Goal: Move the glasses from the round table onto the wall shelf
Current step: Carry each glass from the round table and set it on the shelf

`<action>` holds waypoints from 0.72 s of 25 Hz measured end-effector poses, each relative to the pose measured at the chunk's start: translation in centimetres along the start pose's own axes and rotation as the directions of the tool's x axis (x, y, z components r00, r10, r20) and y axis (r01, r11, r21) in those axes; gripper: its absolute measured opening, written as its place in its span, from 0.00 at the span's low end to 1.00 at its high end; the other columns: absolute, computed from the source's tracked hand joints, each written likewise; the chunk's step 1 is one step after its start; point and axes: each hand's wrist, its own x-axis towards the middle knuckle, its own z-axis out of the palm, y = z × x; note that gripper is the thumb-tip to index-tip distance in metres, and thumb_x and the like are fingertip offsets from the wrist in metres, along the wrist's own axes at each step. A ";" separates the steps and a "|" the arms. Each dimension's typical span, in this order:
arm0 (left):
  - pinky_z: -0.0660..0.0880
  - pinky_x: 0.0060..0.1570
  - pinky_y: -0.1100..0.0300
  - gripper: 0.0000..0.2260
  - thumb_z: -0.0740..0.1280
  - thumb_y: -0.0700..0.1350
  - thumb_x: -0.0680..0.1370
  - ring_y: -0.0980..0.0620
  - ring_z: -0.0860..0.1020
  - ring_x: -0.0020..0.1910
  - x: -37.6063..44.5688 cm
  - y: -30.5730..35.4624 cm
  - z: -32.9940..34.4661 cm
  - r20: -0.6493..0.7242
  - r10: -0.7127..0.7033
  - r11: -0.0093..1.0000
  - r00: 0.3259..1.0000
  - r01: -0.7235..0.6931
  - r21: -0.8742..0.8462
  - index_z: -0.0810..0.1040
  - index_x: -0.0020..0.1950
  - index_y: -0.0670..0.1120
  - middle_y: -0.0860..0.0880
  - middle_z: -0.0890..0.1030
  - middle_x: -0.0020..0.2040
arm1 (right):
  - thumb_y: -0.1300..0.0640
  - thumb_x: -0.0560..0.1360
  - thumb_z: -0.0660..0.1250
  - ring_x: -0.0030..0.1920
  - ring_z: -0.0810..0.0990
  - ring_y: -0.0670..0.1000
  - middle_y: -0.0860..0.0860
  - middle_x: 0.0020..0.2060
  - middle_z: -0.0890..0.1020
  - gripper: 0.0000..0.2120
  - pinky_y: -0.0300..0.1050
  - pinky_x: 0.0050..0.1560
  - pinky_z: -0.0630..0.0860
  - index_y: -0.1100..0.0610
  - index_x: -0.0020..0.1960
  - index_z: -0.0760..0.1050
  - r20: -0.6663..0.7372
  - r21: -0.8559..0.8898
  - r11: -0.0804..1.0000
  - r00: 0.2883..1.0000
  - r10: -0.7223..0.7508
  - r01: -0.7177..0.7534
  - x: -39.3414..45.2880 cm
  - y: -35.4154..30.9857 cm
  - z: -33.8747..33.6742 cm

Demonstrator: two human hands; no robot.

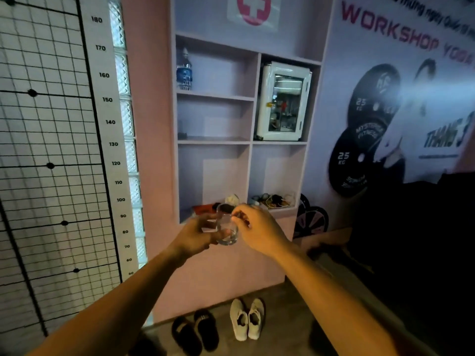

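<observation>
A clear drinking glass (226,227) hangs in the air in front of the wall shelf (250,143), level with its lowest compartments. My left hand (195,233) grips the glass from the left, near its base. My right hand (259,231) pinches the rim from the right with curled fingers. The glass stands roughly upright and looks empty. The round table is out of view.
The pink shelf holds a water bottle (184,70) at top left, a small white cabinet (282,101) at right, and clutter in the bottom compartments (272,200). Black slippers (195,330) and white shoes (246,318) lie on the floor below. A dark object (411,240) fills the right side.
</observation>
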 end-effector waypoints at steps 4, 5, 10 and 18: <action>0.78 0.35 0.66 0.13 0.76 0.59 0.70 0.54 0.84 0.44 8.4 -2.0 -1.2 -0.080 0.003 1.000 0.997 -0.001 0.023 0.81 0.52 0.63 0.58 0.84 0.48 | 0.51 0.80 0.63 0.51 0.79 0.53 0.53 0.52 0.81 0.07 0.54 0.52 0.79 0.51 0.56 0.77 0.029 -0.008 0.998 0.998 -0.054 0.055 8.7 4.7 2.1; 0.78 0.35 0.66 0.13 0.75 0.59 0.70 0.53 0.84 0.44 10.7 -2.8 -1.7 -0.089 0.006 1.000 0.996 -0.003 0.028 0.81 0.53 0.62 0.58 0.84 0.48 | 0.51 0.80 0.63 0.52 0.79 0.53 0.53 0.53 0.81 0.07 0.53 0.52 0.80 0.51 0.55 0.76 0.036 -0.009 0.998 0.998 -0.056 0.056 11.0 5.8 2.9; 0.80 0.40 0.65 0.18 0.76 0.56 0.71 0.50 0.81 0.52 21.8 -5.9 -5.2 -0.156 0.005 1.000 0.988 -0.004 0.004 0.77 0.59 0.60 0.53 0.80 0.56 | 0.51 0.81 0.63 0.47 0.78 0.49 0.50 0.53 0.81 0.04 0.39 0.45 0.76 0.48 0.54 0.75 0.031 0.014 0.995 0.995 -0.097 0.097 22.1 9.4 6.1; 0.80 0.39 0.64 0.22 0.74 0.59 0.72 0.50 0.84 0.45 38.0 -3.1 -14.3 -0.300 0.144 0.981 0.943 -0.095 0.171 0.76 0.63 0.55 0.50 0.82 0.53 | 0.53 0.81 0.63 0.52 0.80 0.53 0.54 0.54 0.81 0.08 0.43 0.52 0.78 0.54 0.57 0.76 -0.073 0.123 0.975 0.982 -0.175 0.183 41.4 9.9 6.9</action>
